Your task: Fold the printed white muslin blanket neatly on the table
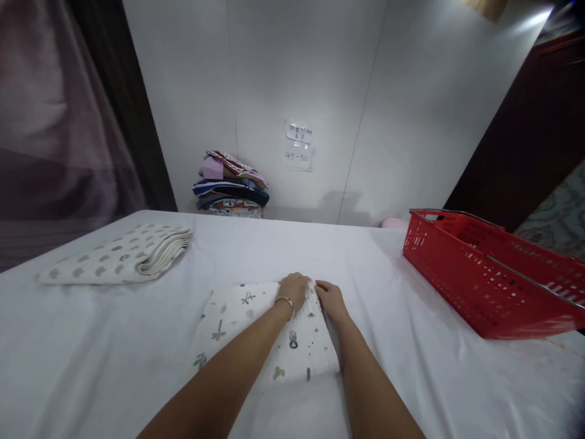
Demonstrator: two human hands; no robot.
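Observation:
A folded white cloth (269,323) printed with small plants and shapes lies on the white-covered table in front of me. My left hand (294,289), with a bracelet at the wrist, is closed on the cloth's far edge near its right corner; its fingertips are partly hidden. Close beside it, my right hand (332,300) has its bent fingers at the same corner, against the right edge. The fabric is slightly gathered between the two hands. Below the printed part, a plain white area extends toward me, and I cannot tell whether it belongs to the cloth.
At the left lies another folded cloth (123,256) with grey prints. A red plastic basket (457,280) with metal handles stands at the right. Behind the table (379,262), a stack of folded fabrics (233,189) rests by the white wall, where paper labels (298,146) hang.

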